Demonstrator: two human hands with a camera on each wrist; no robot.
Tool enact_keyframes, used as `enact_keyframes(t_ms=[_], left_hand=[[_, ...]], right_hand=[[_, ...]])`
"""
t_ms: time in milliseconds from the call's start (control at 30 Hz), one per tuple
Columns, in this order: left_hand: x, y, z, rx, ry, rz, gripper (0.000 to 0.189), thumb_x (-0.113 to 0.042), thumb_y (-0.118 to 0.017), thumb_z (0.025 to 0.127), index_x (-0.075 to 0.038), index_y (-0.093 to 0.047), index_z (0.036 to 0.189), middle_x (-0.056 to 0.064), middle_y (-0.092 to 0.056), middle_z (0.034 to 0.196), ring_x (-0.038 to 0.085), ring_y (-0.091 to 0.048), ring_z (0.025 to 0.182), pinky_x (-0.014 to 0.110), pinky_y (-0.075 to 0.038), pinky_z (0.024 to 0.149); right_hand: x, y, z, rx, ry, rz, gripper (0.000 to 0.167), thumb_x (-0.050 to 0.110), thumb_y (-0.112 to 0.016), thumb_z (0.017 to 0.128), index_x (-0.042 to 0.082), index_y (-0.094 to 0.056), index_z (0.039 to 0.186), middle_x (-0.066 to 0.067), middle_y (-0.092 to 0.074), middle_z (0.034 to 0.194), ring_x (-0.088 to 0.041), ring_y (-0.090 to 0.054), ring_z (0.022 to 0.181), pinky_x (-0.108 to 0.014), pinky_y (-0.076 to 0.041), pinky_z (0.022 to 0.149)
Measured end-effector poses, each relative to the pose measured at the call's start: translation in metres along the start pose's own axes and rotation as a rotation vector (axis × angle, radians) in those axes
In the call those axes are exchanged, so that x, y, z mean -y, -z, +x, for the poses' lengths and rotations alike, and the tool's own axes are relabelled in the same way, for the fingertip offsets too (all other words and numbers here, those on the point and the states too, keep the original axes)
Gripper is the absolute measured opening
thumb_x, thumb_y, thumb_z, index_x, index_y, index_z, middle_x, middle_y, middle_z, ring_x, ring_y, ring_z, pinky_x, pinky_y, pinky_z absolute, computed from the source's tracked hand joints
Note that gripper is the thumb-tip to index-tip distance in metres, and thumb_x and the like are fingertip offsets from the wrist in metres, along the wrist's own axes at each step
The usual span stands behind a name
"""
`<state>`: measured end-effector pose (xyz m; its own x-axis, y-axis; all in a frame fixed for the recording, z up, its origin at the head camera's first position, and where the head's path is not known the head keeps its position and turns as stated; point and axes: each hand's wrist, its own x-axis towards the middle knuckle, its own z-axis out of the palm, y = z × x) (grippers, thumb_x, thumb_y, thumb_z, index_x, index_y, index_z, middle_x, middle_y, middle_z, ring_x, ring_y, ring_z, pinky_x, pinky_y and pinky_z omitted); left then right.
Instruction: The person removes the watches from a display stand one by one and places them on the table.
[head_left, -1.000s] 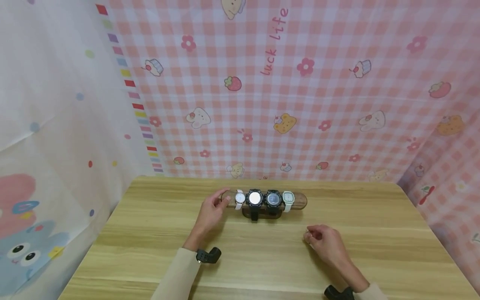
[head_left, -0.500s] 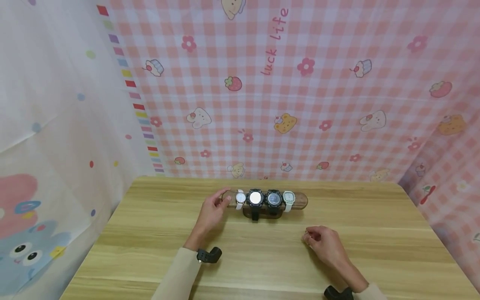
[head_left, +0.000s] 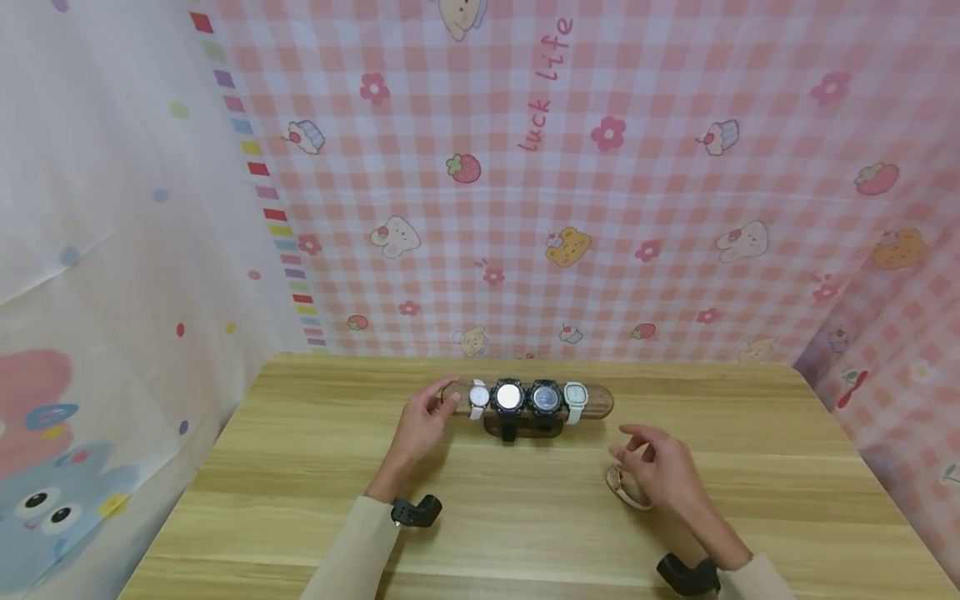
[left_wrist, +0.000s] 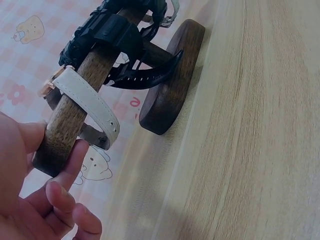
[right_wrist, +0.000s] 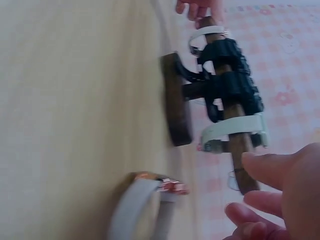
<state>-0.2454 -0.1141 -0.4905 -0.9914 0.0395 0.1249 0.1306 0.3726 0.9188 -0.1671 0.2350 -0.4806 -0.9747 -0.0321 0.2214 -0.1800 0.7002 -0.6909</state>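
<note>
My left hand (head_left: 422, 427) pinches the left end of a wooden watch stand (head_left: 599, 402) between thumb and fingers. A white-strapped watch (left_wrist: 92, 97) hangs close to that grip. Further along the bar come two chunky black watches (head_left: 509, 397) and a pale green square watch (head_left: 576, 395). On the table lies another watch (head_left: 632, 493) with a light strap and rose-gold case, its strap forming a loop. My right hand (head_left: 667, 468) is just beside and above it, fingers apart and loosely bent, gripping nothing. Part of that strap is hidden under the right hand.
The stand's oval wooden base (left_wrist: 172, 85) rests on the wood-grain table (head_left: 495, 525) near its back edge. A pink checked cloth (head_left: 510, 275) hangs behind, with a white patterned cloth (head_left: 112, 233) at the left. Each wrist wears a black camera mount (head_left: 417, 511).
My right hand has let go of the rose-gold watch, which now lies on the table, and has lifted slightly up and to the right. The left hand stays on the stand.
</note>
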Motion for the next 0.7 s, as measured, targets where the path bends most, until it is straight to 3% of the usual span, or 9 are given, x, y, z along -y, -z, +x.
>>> enact_keyframes(t_ms=[467,700], left_hand=[[-0.002,0.002,-0.001,0.007,0.02,0.0,0.034,-0.023,-0.061,0.1,-0.02,-0.063,0.134,0.001,-0.049,0.067,0.014,-0.041,0.058,0.023,-0.033,0.048],[-0.001,0.001,-0.001,0.016,0.025,-0.002,0.035,-0.022,-0.062,0.099,-0.019,-0.063,0.134,0.002,-0.05,0.068,0.013,-0.042,0.059,0.023,-0.034,0.049]], right_hand=[[0.021,0.002,0.027,0.019,-0.051,0.131,0.043,0.03,-0.068,0.095,0.006,-0.061,0.131,-0.008,-0.065,0.102,-0.011,-0.054,0.067,-0.025,-0.044,0.052],[0.027,-0.004,0.037,0.011,-0.07,0.176,0.041,0.026,-0.069,0.094,0.006,-0.061,0.13,-0.011,-0.066,0.103,-0.013,-0.056,0.068,-0.025,-0.044,0.053]])
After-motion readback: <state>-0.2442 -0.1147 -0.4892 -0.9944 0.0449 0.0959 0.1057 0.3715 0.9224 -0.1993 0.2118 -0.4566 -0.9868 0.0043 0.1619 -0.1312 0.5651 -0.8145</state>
